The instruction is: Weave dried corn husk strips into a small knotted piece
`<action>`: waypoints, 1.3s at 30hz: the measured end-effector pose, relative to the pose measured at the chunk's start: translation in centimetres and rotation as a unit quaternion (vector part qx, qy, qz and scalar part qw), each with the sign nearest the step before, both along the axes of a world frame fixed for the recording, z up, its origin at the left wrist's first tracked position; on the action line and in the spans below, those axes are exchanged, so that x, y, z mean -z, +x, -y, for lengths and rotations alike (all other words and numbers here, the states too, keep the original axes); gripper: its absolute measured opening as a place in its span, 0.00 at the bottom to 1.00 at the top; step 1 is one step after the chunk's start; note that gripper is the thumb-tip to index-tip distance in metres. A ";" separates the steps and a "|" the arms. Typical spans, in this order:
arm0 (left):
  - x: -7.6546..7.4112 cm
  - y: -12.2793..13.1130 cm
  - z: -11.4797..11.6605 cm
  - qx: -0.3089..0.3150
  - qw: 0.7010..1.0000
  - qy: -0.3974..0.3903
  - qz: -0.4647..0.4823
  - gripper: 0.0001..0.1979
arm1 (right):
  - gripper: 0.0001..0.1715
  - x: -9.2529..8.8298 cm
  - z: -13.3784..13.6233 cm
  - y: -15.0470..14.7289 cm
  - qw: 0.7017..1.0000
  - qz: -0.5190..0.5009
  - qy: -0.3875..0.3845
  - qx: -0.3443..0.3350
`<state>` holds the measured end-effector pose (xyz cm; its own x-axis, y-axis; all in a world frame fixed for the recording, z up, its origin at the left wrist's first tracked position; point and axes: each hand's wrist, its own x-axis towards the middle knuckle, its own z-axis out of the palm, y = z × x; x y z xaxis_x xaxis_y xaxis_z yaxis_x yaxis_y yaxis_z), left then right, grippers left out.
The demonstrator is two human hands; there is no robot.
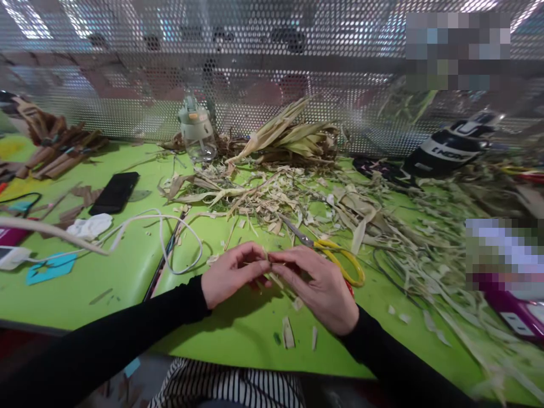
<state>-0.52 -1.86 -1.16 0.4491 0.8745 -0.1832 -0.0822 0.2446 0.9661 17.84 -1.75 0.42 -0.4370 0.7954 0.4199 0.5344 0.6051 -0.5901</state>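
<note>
My left hand [238, 269] and my right hand [318, 280] meet over the front of the green table, fingertips touching. Both are closed in a pinch on a thin strip of dried husk [278, 281], most of it hidden by the fingers. Just behind my right hand lie scissors with yellow handles [346, 262], blades pointing away to the left. Small husk scraps [288, 332] lie on the table in front of the hands. Beyond them spreads a heap of dried husk shreds [263, 195].
A bundle of long dry husks [289, 136] lies by the perforated metal screen [255, 68]. Around it are a clear bottle [198, 130], a black bottle [450, 147] and a phone [114, 192]. A white cable [160, 232] loops at left. Loose husk strips [425, 272] cover the right side.
</note>
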 end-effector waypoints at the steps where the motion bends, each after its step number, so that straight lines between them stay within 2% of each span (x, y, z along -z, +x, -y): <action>1: -0.1 -0.1 0.0 -0.005 1.000 0.008 -0.015 0.12 | 0.09 0.0 0.1 0.0 1.000 0.006 -0.006 0.006; 6: -1.0 -0.8 0.1 -0.027 0.979 0.124 -0.161 0.08 | 0.13 -0.4 0.2 0.1 0.994 0.069 -0.090 -0.006; 9: -1.7 -1.4 0.6 0.018 0.969 0.127 -0.210 0.06 | 0.13 -0.5 0.0 0.1 0.984 0.041 -0.174 -0.020; 12: -2.2 -1.9 0.9 0.090 0.951 0.155 -0.253 0.07 | 0.12 -0.4 -0.3 0.1 0.975 0.036 -0.216 -0.038; 14: -2.2 -2.2 0.9 0.112 0.949 0.142 -0.256 0.12 | 0.11 -0.3 -0.4 0.0 0.971 0.038 -0.227 -0.063; 16: -2.0 -2.3 0.7 0.132 0.960 0.101 -0.224 0.15 | 0.12 -0.3 -0.5 0.0 0.967 0.033 -0.236 -0.089; 19: -1.7 -2.4 0.5 0.164 0.964 0.079 -0.194 0.16 | 0.12 -0.5 -0.6 -0.2 0.961 0.040 -0.249 -0.114; 22: -1.6 -2.4 0.6 0.167 0.951 0.146 -0.216 0.16 | 0.15 -0.7 -0.8 -0.3 0.954 0.070 -0.261 -0.129; 27: -1.6 -1.9 1.1 0.111 0.916 0.293 -0.250 0.15 | 0.25 -1.3 -0.8 -0.3 0.954 0.093 -0.238 -0.159; 31: -1.5 -1.4 1.7 0.069 0.885 0.328 -0.324 0.17 | 0.20 -1.4 -0.3 -0.3 0.961 0.128 -0.206 -0.131; 33: -1.7 -1.2 1.9 0.058 0.892 0.304 -0.331 0.17 | 0.18 -1.3 0.2 -0.4 0.971 0.121 -0.184 -0.091; 36: -2.2 -1.1 2.0 0.081 0.917 0.265 -0.286 0.17 | 0.20 -1.1 1.0 -0.6 0.984 0.080 -0.156 -0.033; 39: -2.5 -1.2 2.1 0.087 0.909 0.310 -0.265 0.16 | 0.20 -1.1 1.4 -0.7 0.987 0.038 -0.157 0.001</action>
